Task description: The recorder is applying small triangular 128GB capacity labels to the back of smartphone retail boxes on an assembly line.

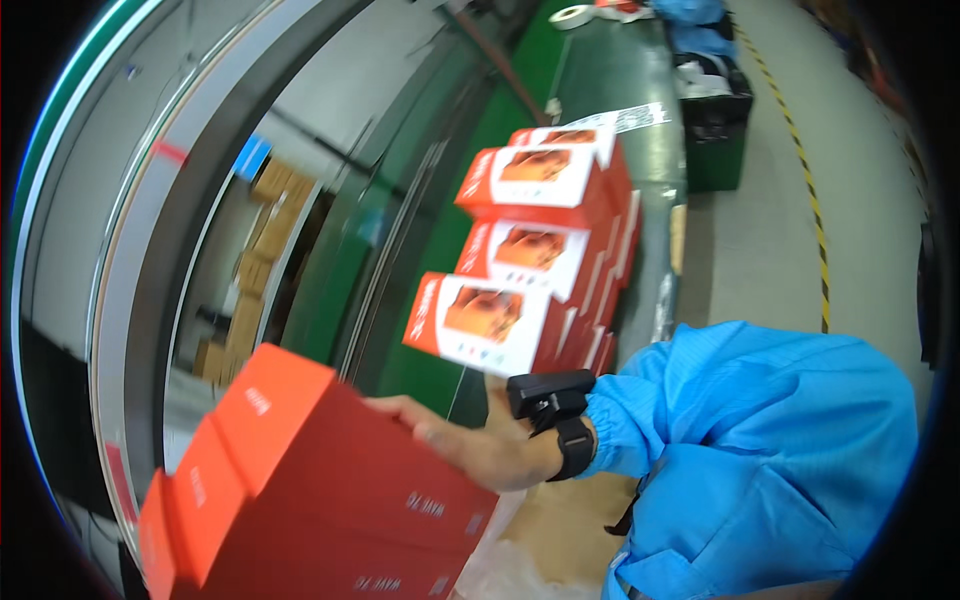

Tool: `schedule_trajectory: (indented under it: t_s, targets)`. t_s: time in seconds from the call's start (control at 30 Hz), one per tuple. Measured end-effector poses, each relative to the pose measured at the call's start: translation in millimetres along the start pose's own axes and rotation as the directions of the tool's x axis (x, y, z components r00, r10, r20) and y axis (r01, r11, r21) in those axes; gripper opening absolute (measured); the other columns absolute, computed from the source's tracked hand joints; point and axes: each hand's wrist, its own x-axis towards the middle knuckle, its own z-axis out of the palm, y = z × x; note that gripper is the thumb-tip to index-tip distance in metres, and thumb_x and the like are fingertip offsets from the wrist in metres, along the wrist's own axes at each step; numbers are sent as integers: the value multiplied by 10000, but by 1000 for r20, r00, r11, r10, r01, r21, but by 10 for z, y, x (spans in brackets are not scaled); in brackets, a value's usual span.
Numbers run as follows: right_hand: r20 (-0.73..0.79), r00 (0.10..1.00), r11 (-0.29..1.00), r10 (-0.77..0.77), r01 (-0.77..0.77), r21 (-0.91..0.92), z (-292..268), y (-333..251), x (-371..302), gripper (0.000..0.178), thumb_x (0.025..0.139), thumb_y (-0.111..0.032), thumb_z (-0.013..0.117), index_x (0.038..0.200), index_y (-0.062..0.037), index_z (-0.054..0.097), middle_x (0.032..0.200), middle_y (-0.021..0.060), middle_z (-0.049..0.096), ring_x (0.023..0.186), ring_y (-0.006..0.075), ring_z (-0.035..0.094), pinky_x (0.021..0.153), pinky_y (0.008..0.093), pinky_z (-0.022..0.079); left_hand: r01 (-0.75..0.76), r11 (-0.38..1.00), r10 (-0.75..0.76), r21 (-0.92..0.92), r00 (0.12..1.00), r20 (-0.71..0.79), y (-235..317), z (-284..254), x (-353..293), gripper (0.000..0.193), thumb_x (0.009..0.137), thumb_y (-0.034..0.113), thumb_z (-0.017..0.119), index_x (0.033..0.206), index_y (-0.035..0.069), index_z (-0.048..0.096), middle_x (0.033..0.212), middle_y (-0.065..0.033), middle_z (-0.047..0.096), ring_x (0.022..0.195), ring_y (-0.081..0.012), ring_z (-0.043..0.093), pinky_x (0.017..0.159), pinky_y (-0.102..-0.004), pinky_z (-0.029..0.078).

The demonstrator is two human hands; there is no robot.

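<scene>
In the lower left is a tilted stack of red cartons (350, 500), close to me, with plain red faces and small pale print. My right hand (480, 450) lies along the far edge of these cartons, fingers stretched against them and thumb raised. It appears to grip the stack, though part of the hold is hidden. A black strap with a small black device (550, 395) circles that wrist, below a blue sleeve (740, 430). Just beyond the hand stand several red and white cartons (480, 325), piled in a stepped row. My left hand does not show.
A green work surface (615, 80) runs away from me, with a tape roll (572, 16) at its far end. Right of it stands a dark bin (715, 130). Brown cardboard boxes (270, 235) fill a shelf at left. Yellow-black tape (790, 110) marks the floor.
</scene>
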Motion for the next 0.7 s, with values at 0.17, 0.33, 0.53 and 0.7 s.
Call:
schedule_trajectory:
  t_s: [0.17, 0.33, 0.53, 0.7]
  targets:
    - [-19, 948, 886, -318, 291, -361, -410, -1000, 306, 530, 883, -398, 261, 1287, -62, 192, 1333, 96, 161, 1236, 183, 134, 1001, 318, 111, -228, 963, 243, -147, 966, 91, 316, 677, 565, 787, 624, 379, 705, 1141, -49, 294, 1033, -180, 421, 913, -272, 445, 782, -367, 398]
    - [-204, 860, 853, -468, 379, -359, -757, -1920, 429, 395, 900, -271, 313, 1222, -42, 328, 1232, 44, 339, 1075, 85, 356, 920, 240, 283, -104, 906, 164, -411, 980, 114, 943, 1705, 766, 695, 697, 299, 644, 1191, -18, 272, 1106, -159, 401, 972, -247, 440, 806, -343, 390]
    - [-183, 922, 937, -340, 315, -151, -1943, -3051, -56, 369, 876, -332, 344, 1129, -73, 418, 1107, 41, 475, 1008, 147, 461, 847, 344, 384, -201, 843, 333, -499, 923, 191, 1971, 2952, 995, 842, 585, 135, 735, 1247, 52, 221, 1160, -129, 369, 1057, -249, 393, 874, -361, 353]
    - [-417, 847, 930, -328, 367, 12, -2849, -3476, -550, 524, 836, -469, 349, 1194, -87, 370, 1172, 58, 439, 1067, 187, 434, 908, 350, 343, -622, 451, 861, -640, 491, 130, 2883, 4046, 870, 818, 516, 51, 748, 1198, 51, 297, 1193, -159, 363, 1113, -317, 360, 900, -379, 338]
